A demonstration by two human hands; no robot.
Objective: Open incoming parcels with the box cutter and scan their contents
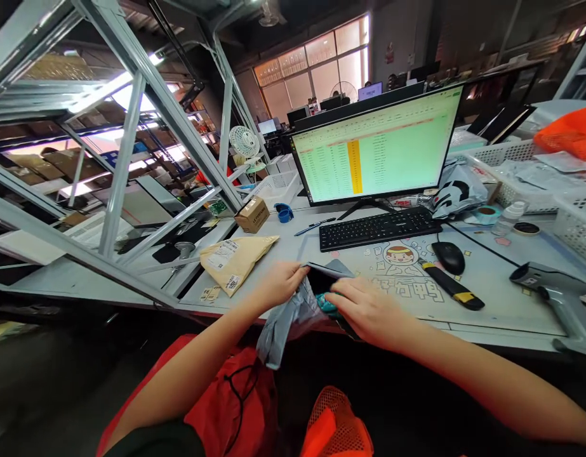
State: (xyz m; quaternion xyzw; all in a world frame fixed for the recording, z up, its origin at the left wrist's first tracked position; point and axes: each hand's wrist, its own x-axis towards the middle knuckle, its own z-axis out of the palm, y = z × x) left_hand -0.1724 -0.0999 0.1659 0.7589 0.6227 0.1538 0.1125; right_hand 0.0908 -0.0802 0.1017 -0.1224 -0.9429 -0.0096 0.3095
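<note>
A grey plastic mailing bag point(276, 333) hangs at the desk's front edge with its mouth apart and dark inside. My left hand point(282, 282) pinches the bag's upper rim on the left. At the mouth's right side, the fingers of my right hand point(369, 310) are closed on a shiny teal packet point(325, 303), mostly hidden by the bag and the fingers. A tan padded envelope point(238, 257) with white labels lies left of my left hand.
Behind my hands are a keyboard point(381, 228), a monitor point(376, 149) and a small brown box point(253, 214). To the right lie a mouse point(449, 257), a black-and-yellow box cutter point(452, 285) and a barcode scanner point(554, 292). A metal frame point(169, 136) rises on the left.
</note>
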